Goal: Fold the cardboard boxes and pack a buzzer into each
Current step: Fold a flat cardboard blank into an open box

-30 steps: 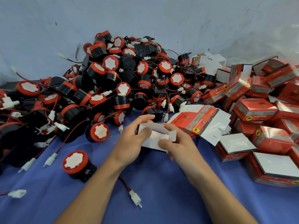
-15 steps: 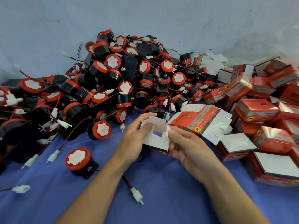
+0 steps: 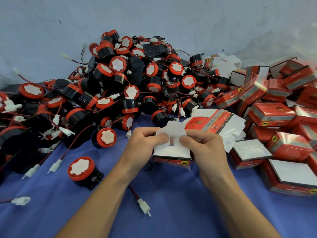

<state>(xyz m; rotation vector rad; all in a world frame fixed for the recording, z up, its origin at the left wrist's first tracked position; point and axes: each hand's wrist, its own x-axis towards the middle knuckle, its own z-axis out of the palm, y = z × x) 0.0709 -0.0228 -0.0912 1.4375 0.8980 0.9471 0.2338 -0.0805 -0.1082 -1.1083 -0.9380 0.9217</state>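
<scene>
A small red cardboard box (image 3: 171,154) with white inner flaps is held up over the blue cloth at the centre. My left hand (image 3: 144,146) grips its left side with the thumb on a white flap. My right hand (image 3: 204,148) pinches the flap on the right side. One white flap stands up behind my fingers. A loose buzzer (image 3: 81,169), black with a red cap and white sticker, lies left of my left forearm. Its red wire runs under that arm to a white plug (image 3: 144,206).
A big pile of buzzers (image 3: 130,83) fills the back and left. Flat unfolded boxes (image 3: 216,124) lie just behind my hands. Several folded red boxes (image 3: 272,115) are heaped on the right, some open (image 3: 295,172). A grey wall rises behind.
The box has turned from a flat white blank into a squared-up shape. Both hands have shifted slightly right and now work the top flaps.
</scene>
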